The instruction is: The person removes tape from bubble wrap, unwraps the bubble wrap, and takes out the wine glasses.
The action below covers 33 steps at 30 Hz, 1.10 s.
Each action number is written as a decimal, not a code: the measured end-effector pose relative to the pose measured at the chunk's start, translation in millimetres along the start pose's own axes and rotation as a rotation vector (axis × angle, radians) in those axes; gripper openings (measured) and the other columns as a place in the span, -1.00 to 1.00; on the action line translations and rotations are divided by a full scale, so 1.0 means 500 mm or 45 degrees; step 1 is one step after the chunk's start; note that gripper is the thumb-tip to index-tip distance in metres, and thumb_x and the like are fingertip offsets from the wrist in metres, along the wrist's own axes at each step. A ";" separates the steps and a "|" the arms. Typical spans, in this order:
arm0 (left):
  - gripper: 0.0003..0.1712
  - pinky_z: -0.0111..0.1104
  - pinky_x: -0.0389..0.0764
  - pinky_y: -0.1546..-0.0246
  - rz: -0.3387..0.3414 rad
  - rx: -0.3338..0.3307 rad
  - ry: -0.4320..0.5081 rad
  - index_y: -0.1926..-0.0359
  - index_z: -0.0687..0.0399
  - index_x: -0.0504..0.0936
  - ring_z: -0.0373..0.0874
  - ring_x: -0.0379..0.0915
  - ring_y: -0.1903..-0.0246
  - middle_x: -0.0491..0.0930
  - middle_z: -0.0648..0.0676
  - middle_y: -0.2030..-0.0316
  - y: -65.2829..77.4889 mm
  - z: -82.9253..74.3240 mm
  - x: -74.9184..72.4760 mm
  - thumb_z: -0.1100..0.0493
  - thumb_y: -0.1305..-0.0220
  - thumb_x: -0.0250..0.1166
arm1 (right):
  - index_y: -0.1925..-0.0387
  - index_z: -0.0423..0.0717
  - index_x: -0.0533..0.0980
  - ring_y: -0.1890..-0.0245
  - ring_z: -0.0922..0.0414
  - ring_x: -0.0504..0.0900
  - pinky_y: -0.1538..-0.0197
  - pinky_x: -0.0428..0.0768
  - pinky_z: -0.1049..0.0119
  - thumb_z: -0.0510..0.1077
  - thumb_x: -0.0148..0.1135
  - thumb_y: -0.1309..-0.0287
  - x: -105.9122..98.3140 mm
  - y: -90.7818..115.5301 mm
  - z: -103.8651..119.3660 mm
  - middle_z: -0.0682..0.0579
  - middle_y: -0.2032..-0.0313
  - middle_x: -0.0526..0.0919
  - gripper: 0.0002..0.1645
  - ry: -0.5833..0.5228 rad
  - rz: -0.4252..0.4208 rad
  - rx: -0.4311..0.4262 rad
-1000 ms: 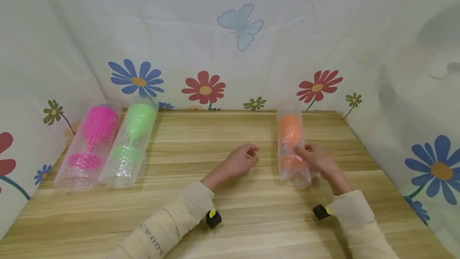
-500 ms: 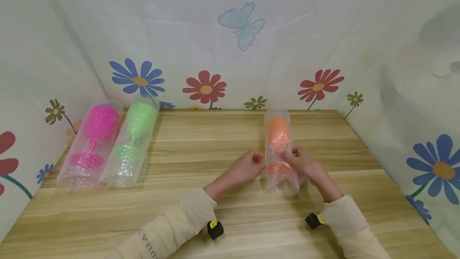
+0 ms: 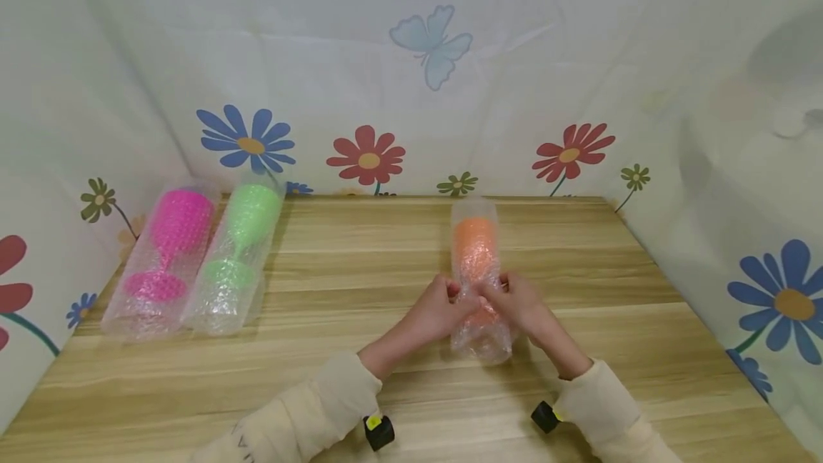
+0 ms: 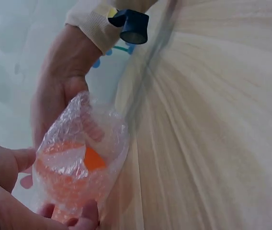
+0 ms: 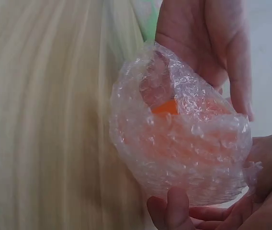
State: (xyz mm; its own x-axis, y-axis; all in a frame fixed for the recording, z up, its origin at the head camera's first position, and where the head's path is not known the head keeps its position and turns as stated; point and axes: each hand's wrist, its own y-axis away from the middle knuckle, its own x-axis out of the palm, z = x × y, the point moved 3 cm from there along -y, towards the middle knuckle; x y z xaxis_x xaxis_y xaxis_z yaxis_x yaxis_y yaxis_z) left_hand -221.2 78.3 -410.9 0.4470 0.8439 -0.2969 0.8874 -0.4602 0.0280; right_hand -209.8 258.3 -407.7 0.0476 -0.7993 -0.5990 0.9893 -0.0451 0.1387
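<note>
An orange goblet [image 3: 474, 249] in bubble wrap lies lengthwise at the middle right of the table in the head view. My left hand [image 3: 440, 311] grips its wrapped stem from the left, thumb over the top. From the right, my right hand [image 3: 519, 302] holds the same part, and the thumbs nearly meet. The left wrist view shows the open end of the bubble wrap [image 4: 112, 129] with orange inside, and my left fingertips [image 4: 89, 213] against its side. In the right wrist view, my right fingers [image 5: 178, 206] curl at the side of the wrap.
At the table's left side lie a pink goblet [image 3: 183, 220] and a green goblet [image 3: 253, 213], each in bubble wrap, side by side. Flower-patterned cloth [image 3: 308, 77] stands behind and beside the wooden table [image 3: 360, 249]. A small black camera [image 3: 379, 433] hangs from the left wrist.
The orange goblet has moved left across the table, carried by my right hand. My left hand, earlier apart from it, now grips it too. The pink and green goblets stay put.
</note>
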 end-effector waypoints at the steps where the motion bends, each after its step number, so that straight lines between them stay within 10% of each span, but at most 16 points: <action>1: -0.56 -0.41 0.35 0.52 -0.002 0.000 0.004 0.18 0.29 0.40 -0.19 0.32 0.45 0.38 0.07 0.35 0.001 -0.002 0.000 -0.01 -0.38 0.35 | -0.12 -0.45 0.40 0.29 0.03 0.49 0.34 0.50 0.27 0.07 0.20 -0.46 0.003 0.000 0.001 -0.19 0.20 0.53 -0.38 -0.010 -0.005 -0.006; 22: -0.47 -0.45 0.17 0.70 0.045 0.011 -0.063 0.59 0.05 0.34 -0.30 0.16 0.70 0.21 -0.13 0.71 0.027 -0.006 -0.036 -0.07 -0.33 0.41 | 0.00 -0.45 0.45 0.26 0.04 0.53 0.27 0.55 0.24 -0.08 0.26 -0.43 0.056 0.013 0.037 -0.17 0.21 0.58 -0.55 -0.035 0.013 -0.092; 33: -0.46 -0.43 0.22 0.67 -0.015 0.000 -0.126 0.46 0.13 0.40 -0.24 0.19 0.65 0.26 -0.05 0.63 0.058 0.016 -0.071 -0.13 -0.23 0.49 | 0.03 -0.40 0.44 0.27 0.06 0.55 0.27 0.58 0.24 -0.08 0.25 -0.44 0.101 0.017 0.058 -0.15 0.21 0.59 -0.60 -0.087 0.071 -0.171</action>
State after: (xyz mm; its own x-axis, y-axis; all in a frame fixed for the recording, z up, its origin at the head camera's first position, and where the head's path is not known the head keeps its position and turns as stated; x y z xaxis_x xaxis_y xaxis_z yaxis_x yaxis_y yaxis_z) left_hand -212.3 32.7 -407.2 0.4234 0.8178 -0.3898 0.8924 -0.4506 0.0242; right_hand -202.8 200.3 -413.7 0.0982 -0.8374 -0.5377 0.9951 0.0777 0.0607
